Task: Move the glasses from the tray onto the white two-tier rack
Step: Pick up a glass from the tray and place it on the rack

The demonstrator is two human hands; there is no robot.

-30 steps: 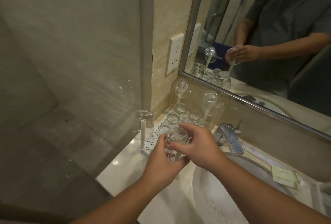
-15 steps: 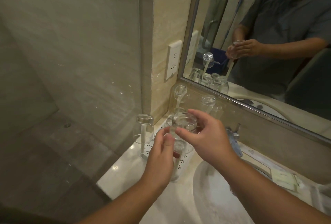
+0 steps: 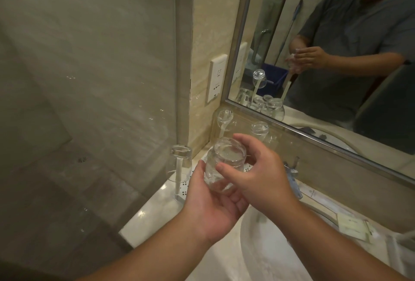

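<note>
Between both hands, clear round-bodied glass, tilted.

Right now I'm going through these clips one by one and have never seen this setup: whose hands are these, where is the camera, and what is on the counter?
There is no machine here. A person wears a camera on the head, looking forward and down, so the two bare arms reaching in from the bottom are their own; the mirror on the right reflects them.

The left hand cradles a clear glass from below, fingers curled round it, while the right hand pinches it near the rim.

Behind the hands, on the pale counter, stands a white rack with upright pegs. Three glasses already sit upside down on pegs: one at the left, two at the back. A faucet and basin lie to the right.
</note>
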